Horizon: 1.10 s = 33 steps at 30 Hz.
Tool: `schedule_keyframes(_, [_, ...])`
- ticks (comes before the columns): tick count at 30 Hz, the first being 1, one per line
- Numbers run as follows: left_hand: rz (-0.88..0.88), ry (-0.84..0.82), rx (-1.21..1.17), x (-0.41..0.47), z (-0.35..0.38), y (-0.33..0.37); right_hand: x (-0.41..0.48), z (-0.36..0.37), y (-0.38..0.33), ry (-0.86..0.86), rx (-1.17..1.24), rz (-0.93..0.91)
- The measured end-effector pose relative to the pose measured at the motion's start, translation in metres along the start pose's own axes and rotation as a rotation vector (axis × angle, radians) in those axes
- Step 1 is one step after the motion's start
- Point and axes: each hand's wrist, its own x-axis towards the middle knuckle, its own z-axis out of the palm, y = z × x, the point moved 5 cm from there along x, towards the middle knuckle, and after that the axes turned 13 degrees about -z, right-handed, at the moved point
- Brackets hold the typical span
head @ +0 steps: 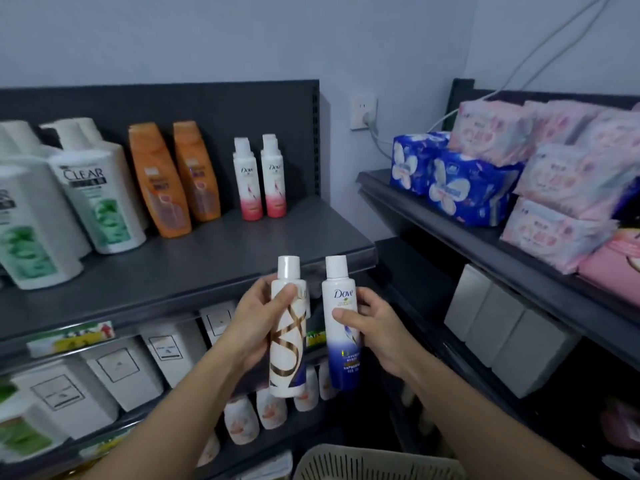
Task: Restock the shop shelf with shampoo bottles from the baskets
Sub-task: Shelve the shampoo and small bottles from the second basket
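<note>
Down at lower centre, left hand (254, 323) gripped the gold-swirl bottle (288, 327), right hand (372, 329) gripped the blue Dove bottle (341, 323). Both stood upright, caps up. Bare shelf (277, 237) sat just above, beside the pink Doves (263, 176).

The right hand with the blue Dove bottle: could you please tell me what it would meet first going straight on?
Probably the front edge of the top shelf, just beyond the cap of the blue Dove bottle; depth is unclear.

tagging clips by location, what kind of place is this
Most likely a small shop's toiletries aisle: dark metal shelving with rows of shampoo bottles, and stacked pink and blue packs alongside.
</note>
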Motion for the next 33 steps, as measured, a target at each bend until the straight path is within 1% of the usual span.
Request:
schedule_keyframes(3, [0.075,-0.004,-0.01,0.007,-0.002,0.041,0.027,0.012,-0.032,0.001,-0.022,-0.071])
schedule_keyframes(8, [0.182,-0.014,0.059,0.023,-0.005,0.1,0.07,0.032,-0.081,0.003,-0.072,-0.176])
schedule_keyframes(11, [0.241,-0.035,0.061,0.037,-0.009,0.13,0.098,0.045,-0.105,-0.021,-0.098,-0.232])
schedule_keyframes(15, [0.336,-0.034,0.161,0.06,-0.02,0.158,0.133,0.059,-0.123,-0.038,-0.135,-0.286])
schedule_keyframes(19, [0.404,0.042,0.222,0.089,-0.035,0.174,0.168,0.068,-0.119,-0.043,-0.198,-0.311])
schedule_keyframes(26, [0.43,0.189,0.327,0.134,-0.064,0.18,0.219,0.076,-0.096,-0.032,-0.292,-0.332])
schedule_keyframes(33, [0.457,0.258,0.401,0.161,-0.075,0.185,0.256,0.079,-0.069,-0.02,-0.313,-0.32])
